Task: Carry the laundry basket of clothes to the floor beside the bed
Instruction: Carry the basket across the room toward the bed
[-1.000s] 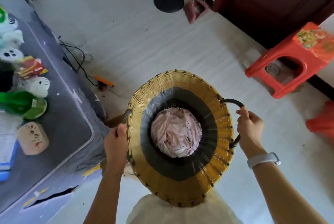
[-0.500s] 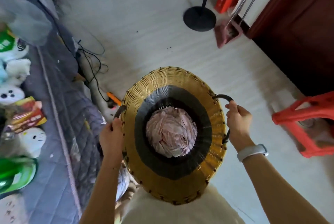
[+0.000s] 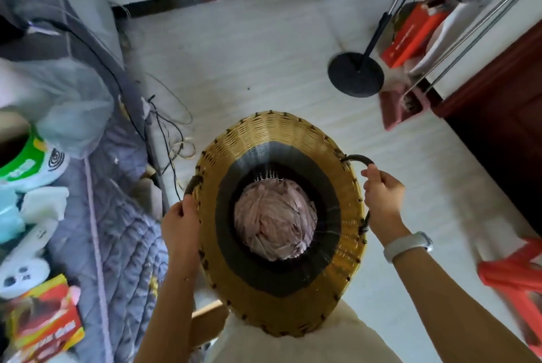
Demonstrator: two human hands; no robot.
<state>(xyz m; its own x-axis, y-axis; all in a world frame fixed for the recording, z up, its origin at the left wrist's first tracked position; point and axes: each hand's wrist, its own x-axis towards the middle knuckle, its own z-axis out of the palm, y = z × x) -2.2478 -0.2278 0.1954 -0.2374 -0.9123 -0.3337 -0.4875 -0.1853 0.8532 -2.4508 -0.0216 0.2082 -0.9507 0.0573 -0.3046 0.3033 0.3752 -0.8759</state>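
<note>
A round woven laundry basket (image 3: 281, 140), yellow with a dark band inside, hangs in front of my body above the floor. Crumpled pale pink clothes (image 3: 275, 222) lie at its bottom. My left hand (image 3: 180, 222) grips the dark handle on the basket's left rim. My right hand (image 3: 382, 195), with a white band on its wrist, grips the dark loop handle on the right rim. The bed (image 3: 117, 233) with a grey quilted cover runs along the left side, close beside the basket.
Plush toys (image 3: 32, 163) and a red packet (image 3: 47, 321) lie on the bed. Black cables (image 3: 167, 128) trail on the floor by the bed's edge. A black round stand base (image 3: 355, 74), a red box (image 3: 410, 34) and a red plastic stool (image 3: 516, 274) stand to the right.
The view has swung further along the bed toward the far wall. The basket, held by both hands, stays in front of me and the red stool has slid to the lower right edge.
</note>
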